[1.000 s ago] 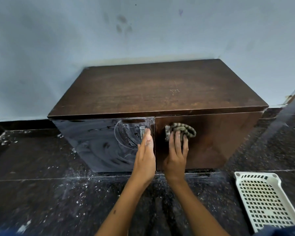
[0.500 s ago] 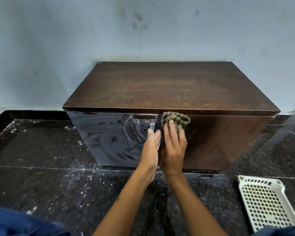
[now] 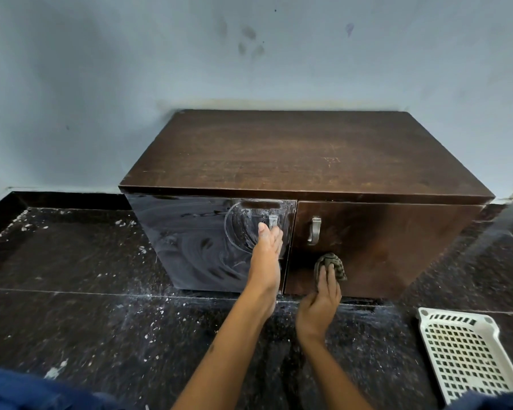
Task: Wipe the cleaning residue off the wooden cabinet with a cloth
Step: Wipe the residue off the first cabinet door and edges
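Note:
A low dark wooden cabinet [image 3: 302, 155] stands against the wall with two doors. The left door [image 3: 190, 241] is glossy with whitish swirled residue. My left hand [image 3: 267, 247] rests flat against that door near its right edge, fingers straight, just below its metal handle [image 3: 272, 221]. My right hand [image 3: 320, 300] presses a bunched striped grey-green cloth [image 3: 333, 266] against the lower left part of the right door [image 3: 382, 247], below that door's metal handle [image 3: 314, 230].
The floor [image 3: 101, 315] is black speckled stone with white flecks and smears. A white perforated plastic basket [image 3: 468, 353] lies on it at the lower right. Blue fabric [image 3: 36, 392] shows at the bottom left edge. A pale blue wall [image 3: 190, 54] rises behind the cabinet.
My right hand has dragged the cloth down from the top of the right door, over the handle, to its lower left. The left hand stayed on the left door.

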`<action>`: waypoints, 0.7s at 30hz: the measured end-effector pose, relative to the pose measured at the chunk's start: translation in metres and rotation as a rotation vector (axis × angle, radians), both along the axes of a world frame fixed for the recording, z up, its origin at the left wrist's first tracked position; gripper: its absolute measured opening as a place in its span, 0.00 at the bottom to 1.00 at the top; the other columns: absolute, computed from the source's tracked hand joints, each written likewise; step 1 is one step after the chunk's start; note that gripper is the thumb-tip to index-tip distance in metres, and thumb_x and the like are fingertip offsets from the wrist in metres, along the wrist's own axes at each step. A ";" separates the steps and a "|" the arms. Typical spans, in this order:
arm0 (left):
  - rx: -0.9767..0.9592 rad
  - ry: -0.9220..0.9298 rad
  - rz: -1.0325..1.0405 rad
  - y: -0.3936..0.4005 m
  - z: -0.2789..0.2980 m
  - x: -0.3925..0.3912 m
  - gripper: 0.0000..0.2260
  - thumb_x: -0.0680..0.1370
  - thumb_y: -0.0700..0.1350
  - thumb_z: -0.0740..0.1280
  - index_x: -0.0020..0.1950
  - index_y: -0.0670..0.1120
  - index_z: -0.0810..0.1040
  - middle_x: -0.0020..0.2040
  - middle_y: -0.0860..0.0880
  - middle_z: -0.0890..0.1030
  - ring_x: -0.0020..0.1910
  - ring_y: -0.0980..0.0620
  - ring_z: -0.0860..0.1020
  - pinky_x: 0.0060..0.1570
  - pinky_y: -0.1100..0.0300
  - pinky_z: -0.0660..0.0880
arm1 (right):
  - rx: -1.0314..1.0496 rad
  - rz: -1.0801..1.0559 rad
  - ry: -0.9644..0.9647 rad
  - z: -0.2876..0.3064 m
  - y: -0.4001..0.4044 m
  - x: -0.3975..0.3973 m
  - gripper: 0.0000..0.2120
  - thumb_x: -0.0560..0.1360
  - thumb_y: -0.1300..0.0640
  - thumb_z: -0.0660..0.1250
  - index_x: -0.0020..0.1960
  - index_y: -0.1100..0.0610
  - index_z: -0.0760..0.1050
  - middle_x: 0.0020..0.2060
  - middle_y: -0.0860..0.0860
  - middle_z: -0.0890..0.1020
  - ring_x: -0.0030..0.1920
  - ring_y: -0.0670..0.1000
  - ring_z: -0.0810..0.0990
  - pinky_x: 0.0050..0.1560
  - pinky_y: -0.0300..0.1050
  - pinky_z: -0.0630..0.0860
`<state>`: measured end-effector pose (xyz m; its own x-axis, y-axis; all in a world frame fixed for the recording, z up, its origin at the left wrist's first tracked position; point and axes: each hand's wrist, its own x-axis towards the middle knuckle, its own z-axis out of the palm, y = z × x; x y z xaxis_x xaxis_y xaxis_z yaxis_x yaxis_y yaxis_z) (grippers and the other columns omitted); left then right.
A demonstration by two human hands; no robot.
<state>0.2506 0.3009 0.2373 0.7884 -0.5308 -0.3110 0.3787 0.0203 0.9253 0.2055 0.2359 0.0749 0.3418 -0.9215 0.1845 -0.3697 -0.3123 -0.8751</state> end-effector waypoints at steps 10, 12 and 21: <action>0.202 -0.061 0.056 0.019 0.017 0.007 0.29 0.80 0.61 0.43 0.75 0.46 0.60 0.75 0.48 0.62 0.74 0.50 0.60 0.72 0.53 0.53 | -0.108 -0.048 -0.427 0.098 0.039 0.021 0.26 0.75 0.77 0.55 0.71 0.64 0.65 0.71 0.58 0.64 0.72 0.51 0.62 0.71 0.40 0.59; 0.241 -0.091 0.052 0.027 0.026 0.012 0.30 0.80 0.62 0.43 0.75 0.46 0.59 0.75 0.48 0.61 0.74 0.49 0.58 0.74 0.50 0.52 | -0.235 0.031 -0.437 0.116 0.035 0.020 0.26 0.74 0.78 0.56 0.70 0.67 0.66 0.69 0.62 0.65 0.71 0.53 0.63 0.71 0.38 0.60; 0.226 -0.074 0.021 0.044 0.023 0.014 0.29 0.80 0.62 0.44 0.76 0.46 0.57 0.76 0.48 0.60 0.74 0.50 0.58 0.74 0.50 0.53 | -0.600 0.311 -0.278 0.127 0.020 0.026 0.24 0.73 0.76 0.59 0.68 0.69 0.68 0.66 0.66 0.67 0.69 0.58 0.63 0.67 0.61 0.67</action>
